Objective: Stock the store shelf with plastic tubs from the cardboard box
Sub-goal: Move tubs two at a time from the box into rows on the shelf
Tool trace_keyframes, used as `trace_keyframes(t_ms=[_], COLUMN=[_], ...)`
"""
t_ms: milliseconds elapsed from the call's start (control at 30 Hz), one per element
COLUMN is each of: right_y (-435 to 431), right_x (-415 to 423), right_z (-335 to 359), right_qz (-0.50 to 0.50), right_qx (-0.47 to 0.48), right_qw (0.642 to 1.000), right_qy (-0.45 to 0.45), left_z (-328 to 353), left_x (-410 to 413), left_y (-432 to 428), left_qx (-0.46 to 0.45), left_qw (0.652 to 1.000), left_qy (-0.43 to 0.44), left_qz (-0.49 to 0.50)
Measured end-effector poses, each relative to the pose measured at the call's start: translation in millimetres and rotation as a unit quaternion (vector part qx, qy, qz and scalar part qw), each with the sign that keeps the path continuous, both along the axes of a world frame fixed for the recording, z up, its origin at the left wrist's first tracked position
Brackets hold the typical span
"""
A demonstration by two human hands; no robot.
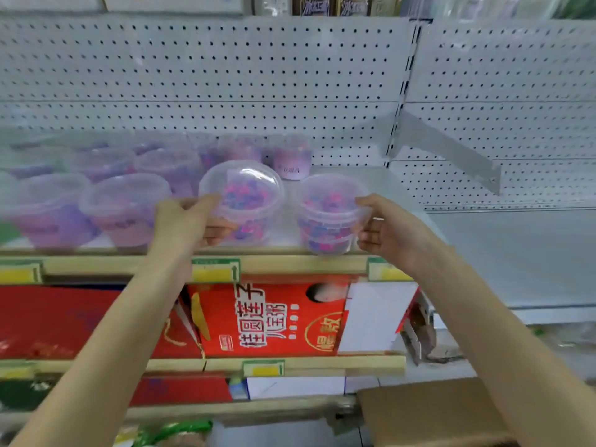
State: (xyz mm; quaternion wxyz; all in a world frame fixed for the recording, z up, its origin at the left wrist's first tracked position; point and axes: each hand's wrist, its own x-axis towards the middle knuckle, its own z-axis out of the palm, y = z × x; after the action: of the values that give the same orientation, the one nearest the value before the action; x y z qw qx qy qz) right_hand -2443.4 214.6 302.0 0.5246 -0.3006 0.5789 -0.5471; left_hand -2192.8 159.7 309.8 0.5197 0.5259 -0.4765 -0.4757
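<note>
Head view: left hand (185,221) grips a clear plastic tub (245,195) under its rim, lid tilted toward the camera, at the shelf's (354,179) front edge beside the stocked row (125,204). Right hand (383,232) grasps a second tub (329,217) just right of it, probably to extend that row rightward.

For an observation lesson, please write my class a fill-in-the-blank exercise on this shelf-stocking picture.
1. The left hand grips the left tub and the right hand grips the right tub, so ____ hands are full.
2. The pegboard behind the shelf is dotted with small ____.
3. The carton on the level below is mostly ____.
4. The cardboard box lies at the bottom ____ of the view.
Missing words: both; holes; red; right.
</note>
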Motion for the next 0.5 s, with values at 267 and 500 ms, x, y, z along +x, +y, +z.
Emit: trace_keyframes(t_ms=[267, 500], right_y=[-48.5, -41.5], right_x=[-11.6, 20.3], right_z=[10.0, 11.3], right_qz=[0.006, -0.016], right_qx=[0.071, -0.152], right_qw=[0.947, 0.8], right_qy=[0.313, 0.58], left_z=[-7.7, 8.8], left_x=[16.4, 10.3], left_y=[-52.0, -36.4], left_qx=[-0.005, -0.285], left_qw=[0.991, 0.802], left_qy=[-0.132, -0.521], left_qz=[-0.034, 0.06])
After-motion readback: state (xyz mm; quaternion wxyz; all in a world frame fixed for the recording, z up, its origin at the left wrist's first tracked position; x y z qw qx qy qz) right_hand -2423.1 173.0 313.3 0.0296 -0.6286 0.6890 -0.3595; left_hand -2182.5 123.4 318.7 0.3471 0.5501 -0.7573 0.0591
